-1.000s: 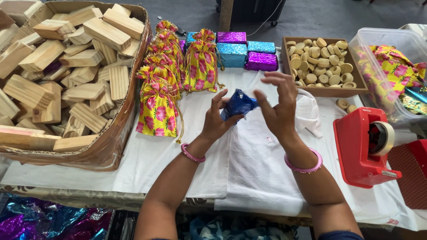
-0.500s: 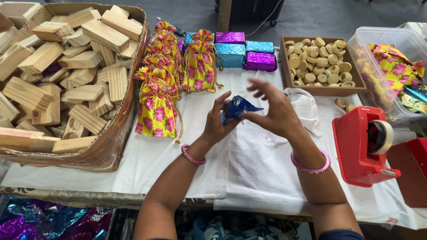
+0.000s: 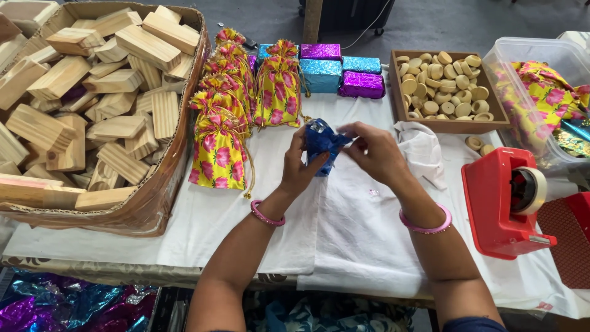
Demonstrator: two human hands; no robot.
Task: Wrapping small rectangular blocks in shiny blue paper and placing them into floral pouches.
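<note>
My left hand (image 3: 299, 165) and my right hand (image 3: 375, 152) together hold a small block wrapped in shiny blue foil (image 3: 321, 144) above the white cloth (image 3: 344, 227). The left hand grips it from the left and below. The right hand's fingertips pinch the foil at its right end. Both wrists wear pink bangles. Just beyond the hands stands a row of yellow floral drawstring pouches (image 3: 219, 150), and behind them lie foil-wrapped blocks in purple and blue (image 3: 341, 71).
A large cardboard box of wooden blocks (image 3: 92, 92) fills the left. A wooden tray of round wooden discs (image 3: 439, 83) sits at the back right, beside a clear tub of floral fabric (image 3: 541, 98). A red tape dispenser (image 3: 507, 203) stands at right. Foil sheets (image 3: 67, 304) lie below the table.
My right hand came down from an open, raised pose onto the blue foil and now pinches its right end. The block sits slightly lower and more covered by the left fingers.
</note>
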